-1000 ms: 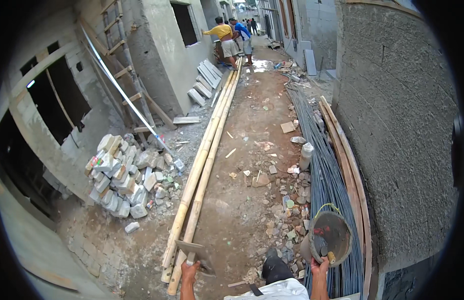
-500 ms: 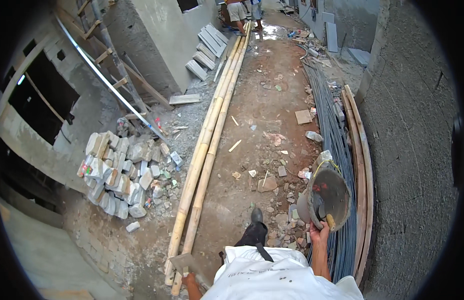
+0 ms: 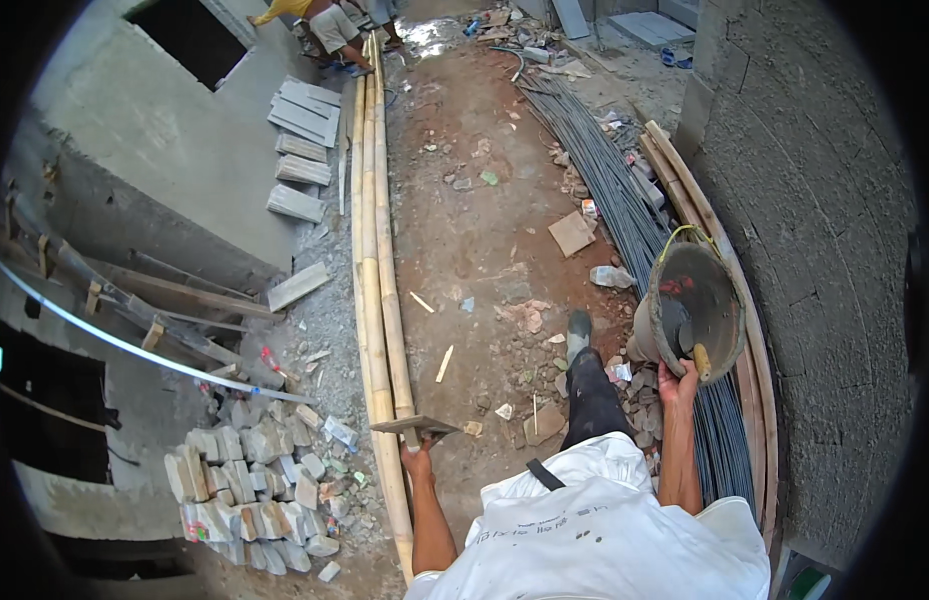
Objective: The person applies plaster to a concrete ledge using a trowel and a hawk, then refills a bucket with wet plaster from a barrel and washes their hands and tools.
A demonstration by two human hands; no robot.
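Note:
My left hand (image 3: 417,462) is closed round the short handle under a flat square board, a plasterer's hawk (image 3: 417,425), which is above the lower part of the bamboo poles (image 3: 381,350). My right hand (image 3: 678,384) grips the lower rim of a cement-crusted bucket (image 3: 727,300), tilted so its inside faces me. A yellow cord handle (image 3: 682,232) arches over its far side. Inside lies a trowel whose wooden handle (image 3: 702,363) leans by the rim beside my right hand. Some reddish bits show in the bucket.
Steel rods (image 3: 605,180) and long planks (image 3: 690,190) run along the rough right wall (image 3: 835,250). Rubble lines the dirt path. A stone pile (image 3: 255,480) stands at left, with leaning slabs (image 3: 305,112) beyond. A person in shorts (image 3: 335,28) bends at the poles' far end.
I have stepped forward and the view has swung right. My left hand has come up and forward with the hawk. The bucket stays in my right hand.

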